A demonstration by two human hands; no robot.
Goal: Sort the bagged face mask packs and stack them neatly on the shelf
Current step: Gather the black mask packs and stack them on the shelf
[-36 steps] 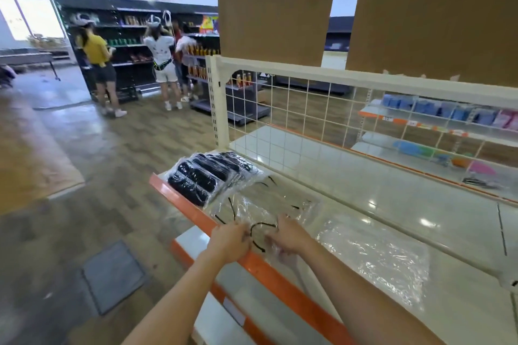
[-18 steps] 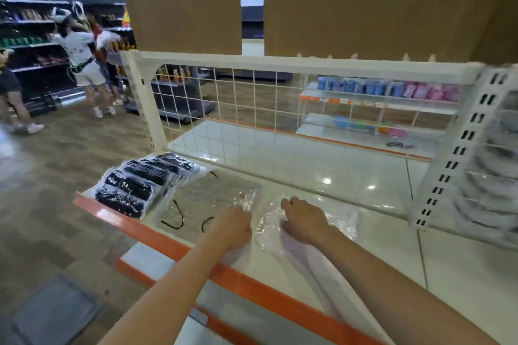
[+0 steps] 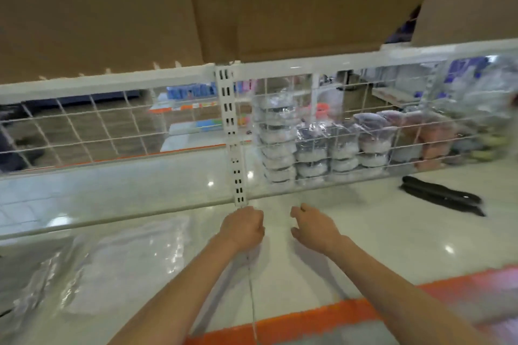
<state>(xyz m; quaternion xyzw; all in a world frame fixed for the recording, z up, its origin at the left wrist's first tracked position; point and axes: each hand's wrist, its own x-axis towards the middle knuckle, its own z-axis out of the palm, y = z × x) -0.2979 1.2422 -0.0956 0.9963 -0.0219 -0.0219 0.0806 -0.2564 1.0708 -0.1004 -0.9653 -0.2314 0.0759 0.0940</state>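
Glossy white shelf (image 3: 364, 232) with an orange front edge (image 3: 322, 319) fills the lower view, backed by a white wire grid panel (image 3: 84, 131) and a slotted white upright (image 3: 232, 148); brown cardboard (image 3: 252, 3) covers the space above. Left hand (image 3: 243, 225) sits low over the shelf near the foot of the upright, fingers curled under; a thin clear edge runs from below it toward the front, but whether the hand grips it cannot be told through the blur. Right hand (image 3: 315, 228) is just beside the left, apart from it, fingers loosely bent and thumb spread, holding nothing. Clear plastic bags (image 3: 112, 266) lie flat on the shelf to the left of the forearms, contents indistinct. Black face masks (image 3: 443, 196) lie on the shelf at the far right, against the grid base. Behind the grid, bagged packs (image 3: 311, 148) stand in stacked columns, white, grey and pinkish.
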